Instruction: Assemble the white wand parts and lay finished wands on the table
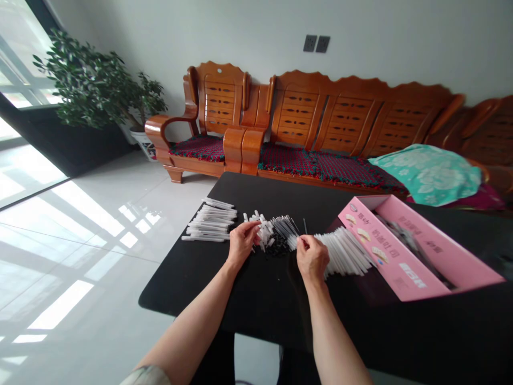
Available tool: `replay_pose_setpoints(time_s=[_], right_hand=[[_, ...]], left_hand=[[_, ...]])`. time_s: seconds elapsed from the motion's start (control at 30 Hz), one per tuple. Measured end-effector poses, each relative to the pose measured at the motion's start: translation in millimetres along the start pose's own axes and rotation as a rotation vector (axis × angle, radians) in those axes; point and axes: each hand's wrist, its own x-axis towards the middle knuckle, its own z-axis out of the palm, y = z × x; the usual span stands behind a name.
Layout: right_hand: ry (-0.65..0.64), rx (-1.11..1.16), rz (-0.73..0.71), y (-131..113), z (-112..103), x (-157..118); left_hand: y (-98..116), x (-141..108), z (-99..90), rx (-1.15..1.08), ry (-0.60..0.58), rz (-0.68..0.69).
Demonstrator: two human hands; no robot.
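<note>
Black table (256, 294): left of the box (404, 267) lie tubes (348, 252), refills (284, 225), caps (264, 233). My right hand (311, 258) pinches, hold unclear; my left hand (241, 240), I can't tell. Likely picking refills; next needs a light touch.

grip of right hand (312, 259) unclear, box contents (401, 235) blurred, sleeve (147, 376) cropped

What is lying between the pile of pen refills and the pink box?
In the head view, white pen barrels lie beside the pink box; the right hand and one thin dark rod are between.
</note>
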Motion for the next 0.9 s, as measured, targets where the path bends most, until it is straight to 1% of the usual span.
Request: replay_pose_setpoints(time_s=[0.03,0.1,0.27,0.33,0.43,0.53,0.67,0.73,0.8,0.9], right_hand=[[-0.002,0.001,0.005,-0.2,0.1,-0.1],[-0.008,0.007,0.012,-0.6,0.3,-0.2],[-0.008,0.01,0.012,-1.1,0.8,-0.7],[-0.01,0.007,0.015,-0.8,0.9,-0.9],[-0.004,0.009,0.029,0.4,0.8,-0.9],[0.018,0.005,0.053,2.3,0.7,-0.9],[0.039,-0.005,0.083,4.3,1.3,-1.3],[0.033,-0.006,0.087,4.6,1.9,-1.7],[0.021,-0.003,0.085,4.7,2.5,-2.1],[0.003,0.005,0.084,5.0,3.2,-2.4]], left_hand=[[-2.3,1.8,-1.6,0.007,0.034,-0.001],[-6.2,4.6,-3.8,0.036,0.063,0.018],[-7.6,5.2,-4.3,0.155,0.078,0.09],[-5.5,3.9,-4.7,0.242,0.073,0.162],[-2.9,1.8,-5.8,0.451,0.026,0.302],[-3.5,-0.2,-5.6,0.649,-0.065,0.376],[-8.4,-2.3,-2.9,0.827,-0.204,0.387],[-10.8,-2.2,-1.5,0.875,-0.249,0.384],[-12.5,-0.9,-0.4,0.903,-0.26,0.375],[-14.3,2.6,1.0,0.928,-0.241,0.355]])
